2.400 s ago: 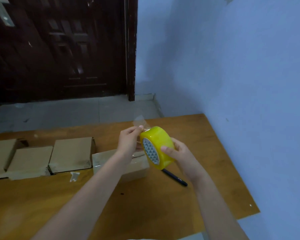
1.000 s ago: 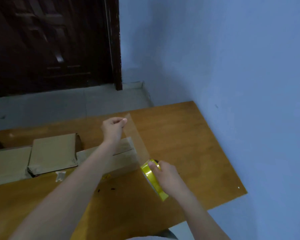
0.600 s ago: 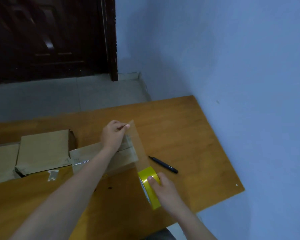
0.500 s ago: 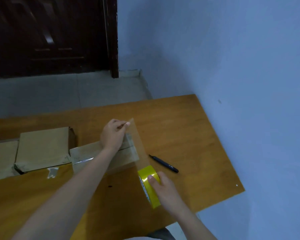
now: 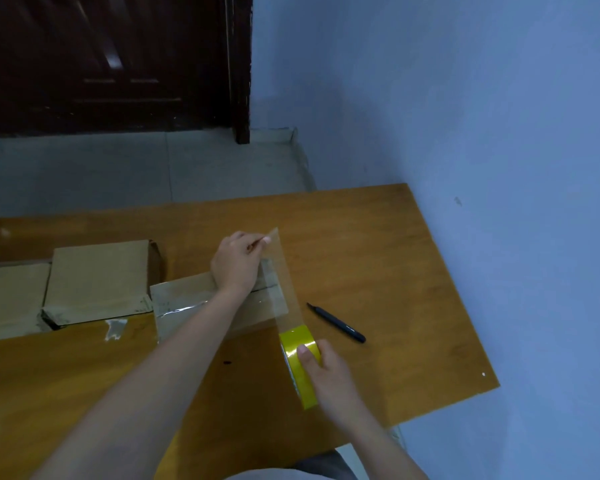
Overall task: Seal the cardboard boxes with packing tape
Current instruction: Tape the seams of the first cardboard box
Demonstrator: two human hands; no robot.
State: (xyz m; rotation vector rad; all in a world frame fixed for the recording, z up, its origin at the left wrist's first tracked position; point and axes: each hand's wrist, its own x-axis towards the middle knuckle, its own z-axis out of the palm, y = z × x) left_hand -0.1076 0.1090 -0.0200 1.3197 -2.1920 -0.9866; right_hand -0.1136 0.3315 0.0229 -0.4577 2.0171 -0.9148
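Note:
My right hand [image 5: 328,375] grips a yellow roll of packing tape [image 5: 300,362] just above the table, in front of the nearest cardboard box [image 5: 184,299]. A clear strip of tape [image 5: 284,282] runs from the roll up to my left hand [image 5: 238,265], which pinches the strip's free end over the far right part of that box. The strip stretches across the box's right end. My left forearm hides the box's middle. A shiny band of tape crosses the box's left part.
Two more cardboard boxes [image 5: 99,278] sit to the left on the wooden table [image 5: 378,271]. A black pen [image 5: 336,322] lies right of the box. A tape scrap [image 5: 115,329] lies on the table. A blue wall [image 5: 499,168] runs along the right edge.
The roll went from chest height down to the table's front while the left hand kept the tape end, drawing out a long strip. In the last half second both hands stayed nearly still.

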